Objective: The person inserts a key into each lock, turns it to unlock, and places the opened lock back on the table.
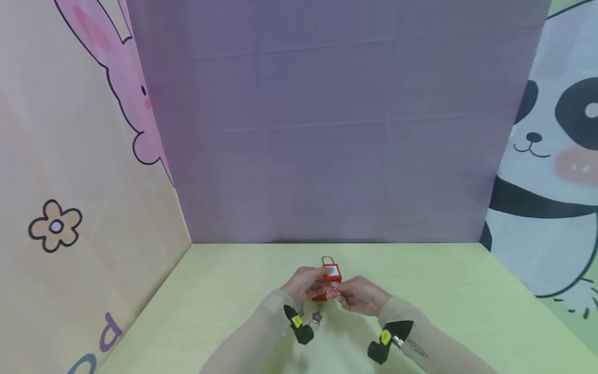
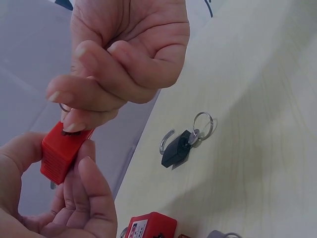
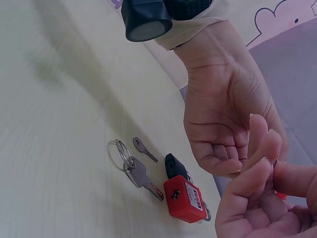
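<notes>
My left hand [image 1: 306,283] grips a red padlock [image 1: 333,271] with a white label, its shackle pointing away from me. Against the padlock's keyhole end, my right hand [image 1: 362,295] pinches a small key. The fingers hide most of that key; a bit of its metal ring [image 2: 63,107] shows in the left wrist view. Below the hands, a second red padlock [image 3: 184,198] lies on the table beside a black padlock [image 3: 174,166]. Another black padlock [image 2: 177,148], shackle open, has a ringed key at its end in the left wrist view.
A large key [image 3: 143,178] on a ring and a small key [image 3: 143,148] lie on the pale table [image 1: 224,291], on the near side of the padlocks. A purple-grey wall [image 1: 327,130] stands behind, with printed side panels left and right.
</notes>
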Tool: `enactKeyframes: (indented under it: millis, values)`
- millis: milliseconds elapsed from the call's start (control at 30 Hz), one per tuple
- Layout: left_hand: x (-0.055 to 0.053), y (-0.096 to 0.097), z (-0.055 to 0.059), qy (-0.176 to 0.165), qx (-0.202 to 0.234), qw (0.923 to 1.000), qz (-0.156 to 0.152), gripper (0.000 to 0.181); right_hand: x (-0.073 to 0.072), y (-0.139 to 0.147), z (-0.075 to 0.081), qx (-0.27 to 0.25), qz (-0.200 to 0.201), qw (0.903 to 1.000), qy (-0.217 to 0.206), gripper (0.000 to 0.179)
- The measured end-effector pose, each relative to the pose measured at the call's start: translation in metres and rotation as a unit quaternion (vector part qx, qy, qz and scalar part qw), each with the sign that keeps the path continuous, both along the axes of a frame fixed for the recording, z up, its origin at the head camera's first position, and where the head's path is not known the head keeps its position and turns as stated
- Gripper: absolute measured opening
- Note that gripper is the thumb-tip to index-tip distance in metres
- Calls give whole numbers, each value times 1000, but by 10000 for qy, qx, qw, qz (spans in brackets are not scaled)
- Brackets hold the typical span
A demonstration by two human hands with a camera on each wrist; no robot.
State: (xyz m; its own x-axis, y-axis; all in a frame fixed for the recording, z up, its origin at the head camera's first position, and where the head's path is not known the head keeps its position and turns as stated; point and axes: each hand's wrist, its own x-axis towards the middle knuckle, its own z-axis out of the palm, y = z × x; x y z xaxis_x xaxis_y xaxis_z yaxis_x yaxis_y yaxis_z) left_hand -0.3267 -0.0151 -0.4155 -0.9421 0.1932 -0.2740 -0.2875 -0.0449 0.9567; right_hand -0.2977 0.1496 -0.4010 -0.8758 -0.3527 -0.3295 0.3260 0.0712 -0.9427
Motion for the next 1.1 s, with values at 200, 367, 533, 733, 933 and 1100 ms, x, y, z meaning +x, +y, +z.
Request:
enactKeyframes:
  millis: [200, 367, 533, 733, 933, 1100]
  values:
    - [0, 0, -1, 182, -119, 9997, -103, 26, 2, 5, -1, -39, 355, 9993, 125, 25]
    - [2, 1, -1, 218, -151, 9996, -80, 27, 1, 6, 0, 692, 511, 9950, 513, 32]
    - [2, 2, -3, 150, -142, 9998, 12, 31, 6, 0, 7, 2305, 355, 9665, 1073, 38]
    - [3, 4, -3, 55, -248, 9996, 126, 37, 15, -10, 15, 3799, 460, 9043, 1891, 29]
    - [2, 6, -5, 34, -150, 9998, 155, 32, 18, -15, 14, 4331, 450, 8655, 2476, 20]
    - [3, 8, -5, 28, -116, 9998, 181, 30, 20, -17, 14, 4453, 399, 8577, 2540, 15]
